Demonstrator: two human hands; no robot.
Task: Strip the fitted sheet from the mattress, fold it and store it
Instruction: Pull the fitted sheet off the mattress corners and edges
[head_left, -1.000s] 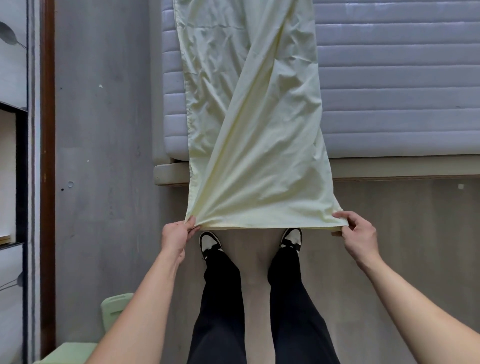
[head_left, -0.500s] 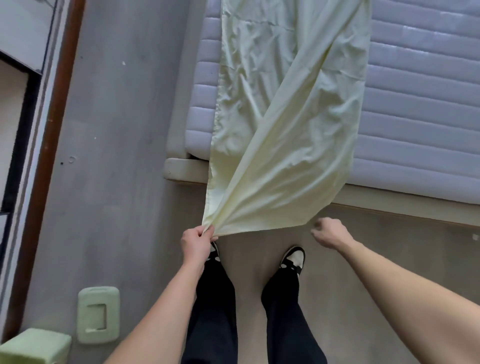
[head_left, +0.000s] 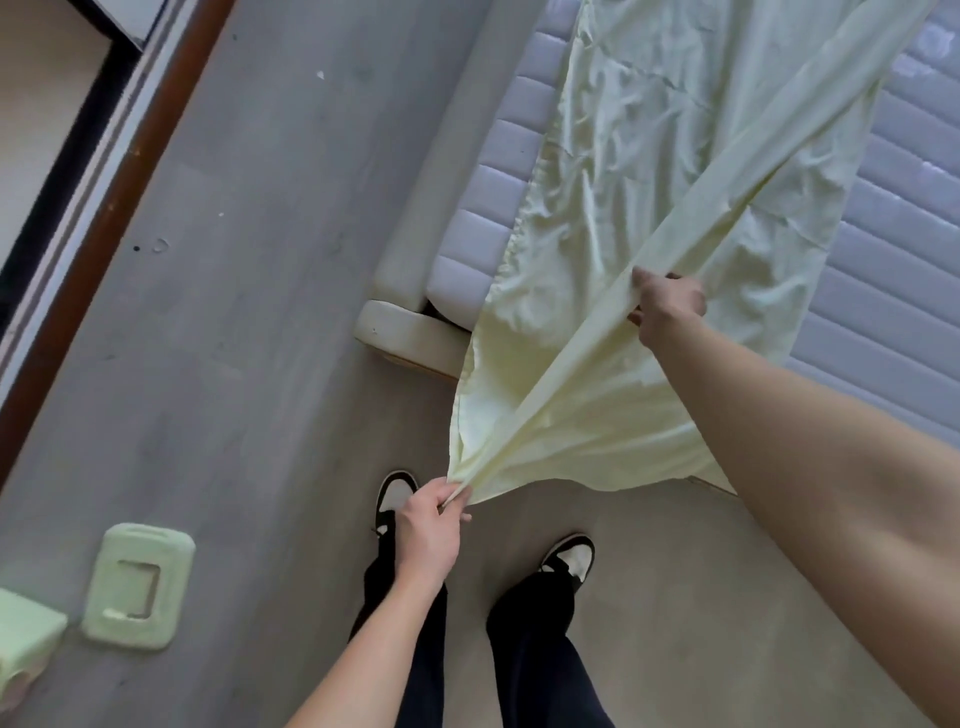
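1. My left hand (head_left: 426, 525) pinches one corner of the pale yellow fitted sheet (head_left: 639, 171) low in front of my legs, thumb and fingers (head_left: 451, 503) curled tight on the gathered cloth.

2. My right hand (head_left: 667, 309) is out over the bed, gripping a taut ridge of the same sheet partway up its length. The fingers of that hand are wrapped round the fold and mostly hidden behind the cloth, but the grip itself is plain.

3. The sheet is already off the mattress (head_left: 883, 260). It lies as a long, rumpled strip on the bare quilted top, and its near end hangs past the bed frame (head_left: 410, 332) down to my left hand. Between my two hands the cloth is pulled into a straight, tight line.

4. I judge this to be the folding step: stripping looks done, storing has not begun. The strip is narrow enough to have been doubled lengthwise, though I cannot tell how many layers there are.

5. The next move, as I read it, calls for bringing the held corner up toward the far part of the strip, with edges matched so the layers lie flush. The loose lower edge near the floor (head_left: 234, 260) could drag or twist, so it wants tension kept on both grips.

6. A pale green bin (head_left: 21, 649) and a matching lid (head_left: 139, 587) sit on the floor to my left, perhaps for storage.
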